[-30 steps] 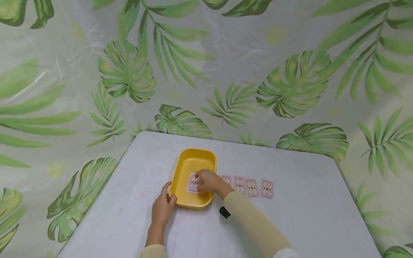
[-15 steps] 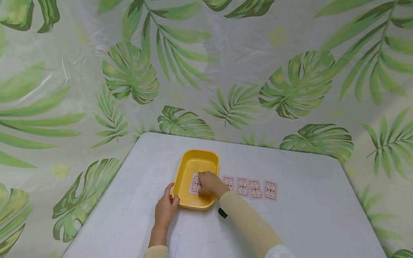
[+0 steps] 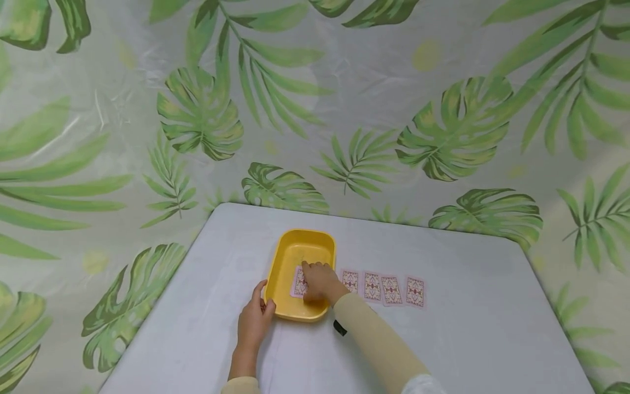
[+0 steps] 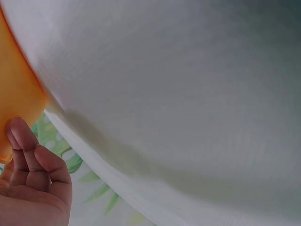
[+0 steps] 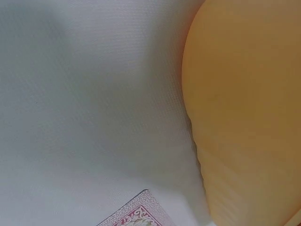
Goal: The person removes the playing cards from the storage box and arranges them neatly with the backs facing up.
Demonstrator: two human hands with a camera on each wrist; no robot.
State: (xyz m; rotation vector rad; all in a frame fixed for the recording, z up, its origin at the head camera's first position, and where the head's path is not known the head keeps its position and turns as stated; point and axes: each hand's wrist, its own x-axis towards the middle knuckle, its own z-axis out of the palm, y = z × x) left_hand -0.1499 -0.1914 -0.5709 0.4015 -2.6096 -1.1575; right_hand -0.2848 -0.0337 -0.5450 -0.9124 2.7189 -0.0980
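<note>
A yellow tray (image 3: 275,268) stands on the white-covered table, with a patterned playing card (image 3: 298,282) lying face down inside it. My right hand (image 3: 321,282) reaches into the tray, its curled fingers at the card's right part and covering it. In the right wrist view that hand is out of sight; the tray's outer wall (image 5: 244,108) fills the right side. My left hand (image 3: 254,318) holds the tray at its near left corner, thumb and forefinger at the rim. The left wrist view shows bent left-hand fingers (image 4: 23,134) against the tray's side.
Several more face-down playing cards, the rightmost card (image 3: 415,291) among them, lie in a row right of the tray. A small black object (image 3: 339,327) shows beside the right sleeve (image 3: 374,339). A leaf-patterned sheet (image 3: 359,98) hangs behind the table.
The head view has shifted slightly, so the tray and cards appear a little farther right. Both hands stay at the tray, with the right fingers still over the card.
</note>
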